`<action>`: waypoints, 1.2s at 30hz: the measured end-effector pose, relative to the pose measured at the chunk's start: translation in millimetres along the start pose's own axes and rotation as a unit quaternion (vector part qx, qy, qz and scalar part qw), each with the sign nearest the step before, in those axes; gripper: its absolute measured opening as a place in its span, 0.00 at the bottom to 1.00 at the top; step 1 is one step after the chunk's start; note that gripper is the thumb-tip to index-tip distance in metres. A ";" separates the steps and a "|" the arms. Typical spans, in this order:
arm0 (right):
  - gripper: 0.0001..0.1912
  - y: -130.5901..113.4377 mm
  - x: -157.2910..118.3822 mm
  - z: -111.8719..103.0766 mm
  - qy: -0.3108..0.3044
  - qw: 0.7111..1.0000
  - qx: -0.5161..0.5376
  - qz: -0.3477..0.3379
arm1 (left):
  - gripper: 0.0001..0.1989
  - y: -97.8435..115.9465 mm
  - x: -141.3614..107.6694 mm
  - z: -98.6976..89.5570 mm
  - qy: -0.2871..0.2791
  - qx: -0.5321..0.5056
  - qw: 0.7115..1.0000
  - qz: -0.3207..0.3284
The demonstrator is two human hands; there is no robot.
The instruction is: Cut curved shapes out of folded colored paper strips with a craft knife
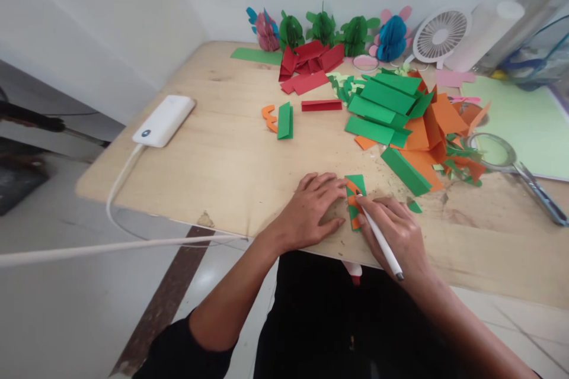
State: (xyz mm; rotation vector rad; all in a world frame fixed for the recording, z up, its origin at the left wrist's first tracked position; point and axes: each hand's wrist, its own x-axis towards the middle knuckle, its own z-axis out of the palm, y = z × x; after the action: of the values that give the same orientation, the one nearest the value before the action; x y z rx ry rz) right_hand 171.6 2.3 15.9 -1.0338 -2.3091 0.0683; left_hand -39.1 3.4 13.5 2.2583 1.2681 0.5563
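Observation:
My right hand (398, 231) grips a white pen (383, 244), its dark tip touching an orange paper cutout (354, 186). That curved cutout lies on a folded green paper strip (354, 225) near the table's front edge. Spread flat on the wood, my left hand (309, 210) has its fingertips at the left edge of the strip and cutout. Farther back are another folded green strip (285, 121) and a wavy orange piece (268, 113) beside it.
Folded green papers (382, 100), orange papers (444, 118) and red papers (306, 62) are piled behind. Scissors (540, 192) lie at right. Paper figures (323, 26) and a small fan (441, 35) line the wall. A corded power bank (164, 120) sits at left.

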 end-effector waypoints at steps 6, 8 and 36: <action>0.12 0.3 -0.5 0.6 0.002 1.000 -0.003 -0.001 | 0.19 0.9 0.6 0.5 -0.012 0.017 1.000 0.003; 0.12 0.2 -0.4 0.4 0.001 1.000 -0.006 -0.005 | 0.20 1.5 0.8 0.4 -0.020 0.031 0.999 0.004; 0.14 0.8 -0.1 -2.3 -0.014 1.000 0.024 -0.002 | 0.21 13.4 5.6 12.7 0.052 0.081 0.995 -0.012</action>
State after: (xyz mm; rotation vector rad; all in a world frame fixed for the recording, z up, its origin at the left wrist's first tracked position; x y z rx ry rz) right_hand 173.4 2.4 17.4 -1.0095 -2.3244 0.1359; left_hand -20.2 -0.5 11.8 2.3702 1.4357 0.5870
